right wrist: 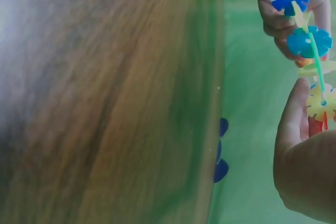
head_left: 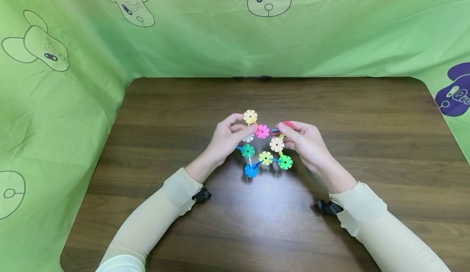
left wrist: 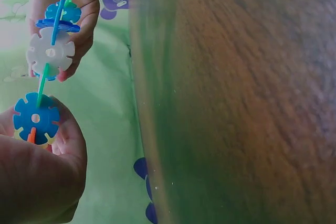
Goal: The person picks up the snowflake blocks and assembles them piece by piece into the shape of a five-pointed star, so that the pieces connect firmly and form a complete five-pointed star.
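Note:
Notched plastic snowflake discs in several colours are slotted together into a loop-shaped chain (head_left: 266, 158), held above the table. At its upper left, my left hand (head_left: 229, 135) pinches the chain between thumb and fingers, near a cream disc and a pink disc (head_left: 262, 131). My right hand (head_left: 304, 141) pinches the upper right end, where a red disc (head_left: 288, 125) shows behind the thumb. An edge-on blue disc (head_left: 274, 130) lies between the pink disc and the right fingertips; whether these two discs touch I cannot tell. In the left wrist view a blue disc (left wrist: 35, 118) sits by the left thumb.
The brown wood-grain table (head_left: 264, 231) spreads below both hands. Green cloth (head_left: 205, 39) printed with cartoon heads hangs behind it and along its left side. Small black wrist devices (head_left: 202, 195) sit at the sleeve cuffs.

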The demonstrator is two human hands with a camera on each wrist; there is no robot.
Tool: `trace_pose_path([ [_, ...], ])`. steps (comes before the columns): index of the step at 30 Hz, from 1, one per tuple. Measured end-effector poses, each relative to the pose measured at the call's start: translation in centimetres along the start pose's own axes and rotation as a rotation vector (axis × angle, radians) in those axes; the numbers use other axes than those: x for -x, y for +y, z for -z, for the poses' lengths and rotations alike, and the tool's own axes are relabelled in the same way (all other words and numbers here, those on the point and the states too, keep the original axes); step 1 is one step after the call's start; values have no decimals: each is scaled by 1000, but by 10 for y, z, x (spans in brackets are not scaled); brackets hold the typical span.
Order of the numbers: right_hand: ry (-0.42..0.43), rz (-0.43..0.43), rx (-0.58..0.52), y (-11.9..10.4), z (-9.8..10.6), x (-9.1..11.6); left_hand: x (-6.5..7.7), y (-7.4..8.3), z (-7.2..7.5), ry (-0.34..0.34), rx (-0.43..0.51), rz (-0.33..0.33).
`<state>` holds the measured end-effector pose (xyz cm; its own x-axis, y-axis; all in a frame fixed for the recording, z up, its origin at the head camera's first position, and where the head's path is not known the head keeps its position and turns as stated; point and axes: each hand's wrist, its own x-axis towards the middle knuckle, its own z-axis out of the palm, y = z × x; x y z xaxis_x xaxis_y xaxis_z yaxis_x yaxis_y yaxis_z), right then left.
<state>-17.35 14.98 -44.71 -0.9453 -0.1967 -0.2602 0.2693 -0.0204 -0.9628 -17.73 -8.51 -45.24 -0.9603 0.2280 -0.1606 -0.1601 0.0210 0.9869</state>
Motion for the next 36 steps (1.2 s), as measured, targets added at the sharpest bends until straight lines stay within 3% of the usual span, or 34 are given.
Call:
trace_pose_path([
  [11,67,29,78,-3,-4,7,1,1,-5,-30,43,45],
  [19,69,55,69,-1,-6,8,0,2,-8,19,59,55],
  [29,208,71,-112,-1,-19,11,0,3,-13,2,70,79],
  [36,251,79,-180,1,-24,14,2,5,-16,36,90,86],
])
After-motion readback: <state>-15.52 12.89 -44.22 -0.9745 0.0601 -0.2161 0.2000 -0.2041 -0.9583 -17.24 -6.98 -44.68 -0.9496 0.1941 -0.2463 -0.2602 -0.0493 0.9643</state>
